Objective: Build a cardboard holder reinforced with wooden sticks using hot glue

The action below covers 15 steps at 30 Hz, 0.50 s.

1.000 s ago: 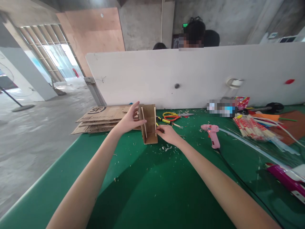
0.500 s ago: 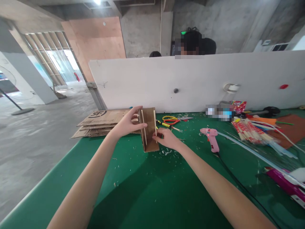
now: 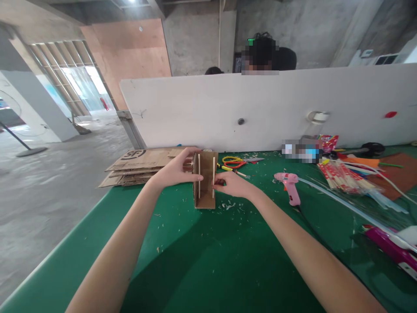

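Observation:
A small folded cardboard piece (image 3: 206,187) stands over the green table, with two thin wooden sticks running lengthwise along it. My left hand (image 3: 180,169) grips its left wall, the thumb in front near the left stick (image 3: 199,191) and the other fingers partly hidden behind. On the other side, my right hand (image 3: 233,184) pinches the right stick (image 3: 213,167) at about its lower middle. The fingertips of my right hand are close together against the stick.
Flat cardboard (image 3: 143,163) is stacked behind my left hand. Scissors (image 3: 237,161) lie behind the right hand. A pink glue gun (image 3: 291,187) with its cord, packaged sticks (image 3: 348,176) and a magenta tool (image 3: 389,250) are on the right. A white partition (image 3: 182,113) borders the table's back.
The cardboard piece has turned slightly and shifted a little to the right, its sticks now more upright in view. Both hands have moved with it, still holding on.

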Available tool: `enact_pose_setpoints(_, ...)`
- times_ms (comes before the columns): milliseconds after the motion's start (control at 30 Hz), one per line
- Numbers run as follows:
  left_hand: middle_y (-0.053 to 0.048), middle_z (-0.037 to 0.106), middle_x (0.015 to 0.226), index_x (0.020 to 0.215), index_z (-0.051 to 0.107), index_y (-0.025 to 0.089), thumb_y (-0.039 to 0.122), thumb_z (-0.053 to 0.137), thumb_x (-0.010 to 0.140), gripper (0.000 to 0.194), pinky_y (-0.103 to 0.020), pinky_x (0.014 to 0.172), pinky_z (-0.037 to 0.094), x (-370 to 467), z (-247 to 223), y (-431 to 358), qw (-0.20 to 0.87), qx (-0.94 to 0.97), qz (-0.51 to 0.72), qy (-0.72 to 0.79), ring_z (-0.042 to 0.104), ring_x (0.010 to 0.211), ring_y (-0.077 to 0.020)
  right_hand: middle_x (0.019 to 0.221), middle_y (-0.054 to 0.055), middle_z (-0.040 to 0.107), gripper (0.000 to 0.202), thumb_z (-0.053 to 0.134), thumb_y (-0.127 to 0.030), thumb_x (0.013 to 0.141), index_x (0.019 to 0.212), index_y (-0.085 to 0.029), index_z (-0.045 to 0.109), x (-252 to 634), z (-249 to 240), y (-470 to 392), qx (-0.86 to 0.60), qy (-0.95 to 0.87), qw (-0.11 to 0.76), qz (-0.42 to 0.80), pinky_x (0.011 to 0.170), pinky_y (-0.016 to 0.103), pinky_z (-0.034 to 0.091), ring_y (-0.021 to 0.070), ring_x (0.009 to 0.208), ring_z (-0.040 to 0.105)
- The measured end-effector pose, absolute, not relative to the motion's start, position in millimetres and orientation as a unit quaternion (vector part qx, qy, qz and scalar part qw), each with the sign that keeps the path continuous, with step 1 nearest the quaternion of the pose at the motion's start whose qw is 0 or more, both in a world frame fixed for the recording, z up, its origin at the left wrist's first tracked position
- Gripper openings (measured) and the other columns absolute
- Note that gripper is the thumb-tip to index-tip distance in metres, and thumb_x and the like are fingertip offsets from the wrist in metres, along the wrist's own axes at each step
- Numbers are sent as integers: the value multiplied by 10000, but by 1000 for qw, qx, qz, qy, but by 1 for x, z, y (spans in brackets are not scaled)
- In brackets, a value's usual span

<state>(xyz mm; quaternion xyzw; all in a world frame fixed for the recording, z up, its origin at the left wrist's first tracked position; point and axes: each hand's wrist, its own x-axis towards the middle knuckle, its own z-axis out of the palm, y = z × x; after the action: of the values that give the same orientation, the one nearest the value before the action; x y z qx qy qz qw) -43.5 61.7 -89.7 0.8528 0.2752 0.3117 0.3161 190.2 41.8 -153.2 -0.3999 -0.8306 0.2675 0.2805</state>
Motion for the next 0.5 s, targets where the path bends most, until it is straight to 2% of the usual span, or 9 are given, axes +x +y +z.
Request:
enact_pose_setpoints(200, -90, 427, 1366, 1310, 361, 284, 316, 736, 720, 700, -365, 897, 513, -46, -89, 62, 330, 859, 299, 254, 507, 1162, -241, 776, 16, 657, 68, 579, -227, 821, 782, -185, 615, 189, -151, 40, -423, -837, 273, 215, 624, 252, 414, 123, 675, 563)
enact_pose_setpoints(500, -82, 385, 1384, 1287, 379, 286, 352, 703, 746, 634, -335, 863, 523, -47, -91, 63, 297, 866, 303, 266, 494, 1157, -236, 745, 8, 636, 91, 585, -237, 824, 755, -178, 597, 192, -153, 43, -445, -825, 275, 215, 593, 242, 380, 116, 649, 537)
